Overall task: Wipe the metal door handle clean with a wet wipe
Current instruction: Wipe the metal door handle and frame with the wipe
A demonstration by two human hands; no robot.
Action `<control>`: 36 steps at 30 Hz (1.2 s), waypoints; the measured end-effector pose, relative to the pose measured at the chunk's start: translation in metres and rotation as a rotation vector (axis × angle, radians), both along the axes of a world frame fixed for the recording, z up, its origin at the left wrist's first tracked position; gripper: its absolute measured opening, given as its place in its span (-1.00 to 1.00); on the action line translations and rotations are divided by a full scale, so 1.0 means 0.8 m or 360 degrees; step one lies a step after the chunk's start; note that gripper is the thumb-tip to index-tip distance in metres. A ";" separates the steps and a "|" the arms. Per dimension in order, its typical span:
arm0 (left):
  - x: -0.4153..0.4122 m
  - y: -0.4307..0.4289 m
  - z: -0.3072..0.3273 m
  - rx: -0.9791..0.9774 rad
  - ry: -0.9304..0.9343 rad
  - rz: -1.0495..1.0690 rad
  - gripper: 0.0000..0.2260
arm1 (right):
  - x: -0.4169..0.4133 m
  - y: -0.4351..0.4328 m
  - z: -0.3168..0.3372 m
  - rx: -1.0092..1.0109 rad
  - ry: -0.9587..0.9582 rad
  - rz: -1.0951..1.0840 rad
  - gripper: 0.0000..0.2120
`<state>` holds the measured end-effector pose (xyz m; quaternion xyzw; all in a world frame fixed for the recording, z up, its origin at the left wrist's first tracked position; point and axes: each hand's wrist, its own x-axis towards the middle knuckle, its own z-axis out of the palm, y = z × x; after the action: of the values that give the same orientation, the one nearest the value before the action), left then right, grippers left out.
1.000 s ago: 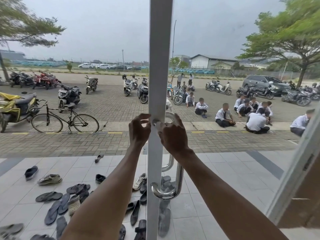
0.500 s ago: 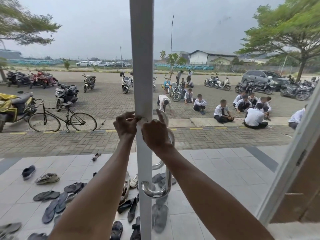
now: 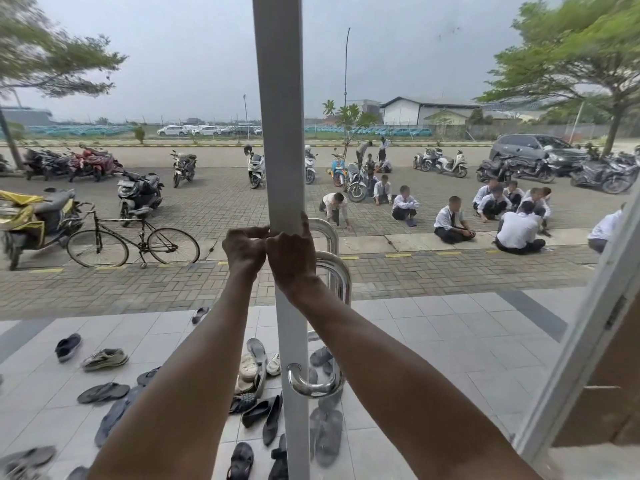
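hands (image 3: 266, 252) together on frame (image 3: 282, 133), wipe perhaps hidden

The left hand (image 3: 243, 251) and right hand (image 3: 294, 261) sit side by side, touching, against the upright door frame (image 3: 280, 133), which runs above and below them. Just right of the right hand and below it hangs the door handle (image 3: 337, 289), its lower bend (image 3: 311, 386) well beneath both hands. Beyond the glass, a bicycle (image 3: 133, 242) stands left of the left hand, shoes and sandals (image 3: 104, 358) lie on the tiles below and left of the hands, and seated people (image 3: 450, 223) are far to the right of the right hand.
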<state>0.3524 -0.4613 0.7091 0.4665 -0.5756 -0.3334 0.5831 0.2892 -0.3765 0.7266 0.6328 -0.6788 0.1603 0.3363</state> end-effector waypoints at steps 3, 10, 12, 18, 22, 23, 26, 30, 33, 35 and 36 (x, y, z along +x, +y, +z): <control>-0.001 -0.002 0.001 0.0019 0.0028 -0.0020 -0.73 | -0.016 0.024 -0.014 -0.0244 0.0076 0.0015 -0.72; -0.004 -0.007 -0.001 0.0060 0.0058 -0.0057 -0.72 | -0.044 0.039 -0.028 -0.0161 0.0105 0.0046 -0.74; -0.004 -0.007 0.000 0.0022 0.0035 -0.0030 -0.72 | -0.031 0.025 -0.015 -0.0141 0.0074 0.0057 -0.77; -0.005 -0.001 -0.001 -0.0095 -0.0103 0.0081 -0.74 | -0.015 0.010 -0.010 0.0056 -0.0086 -0.0009 -0.88; -0.005 0.000 -0.002 -0.0088 -0.0110 0.0066 -0.74 | -0.050 0.038 -0.038 -0.0176 -0.0088 0.0044 -0.83; -0.006 0.000 -0.002 -0.0089 -0.0098 0.0068 -0.74 | -0.060 0.042 -0.040 -0.0207 -0.0112 0.0088 -0.80; -0.007 0.003 -0.002 -0.0101 -0.0100 0.0086 -0.76 | -0.065 0.051 -0.033 -0.0190 -0.0147 0.0132 -0.83; -0.011 0.013 0.004 -0.0311 -0.0491 0.0174 -0.84 | -0.043 0.040 -0.011 -0.0013 -0.0087 0.0129 -0.92; -0.016 0.027 0.000 -0.0547 -0.0680 0.0211 -0.76 | -0.035 0.025 -0.006 0.0050 -0.0112 0.0155 -0.82; -0.014 0.037 -0.009 -0.0720 -0.0701 0.0191 -0.66 | -0.037 0.025 -0.011 0.0040 -0.0140 0.0159 -0.77; -0.012 0.040 -0.017 -0.0819 -0.0738 0.0189 -0.64 | -0.041 0.028 -0.017 0.0020 -0.0141 0.0166 -0.77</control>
<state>0.3430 -0.4293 0.6958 0.4003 -0.7296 -0.0281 0.5538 0.2563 -0.3544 0.7133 0.6618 -0.6601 0.2011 0.2931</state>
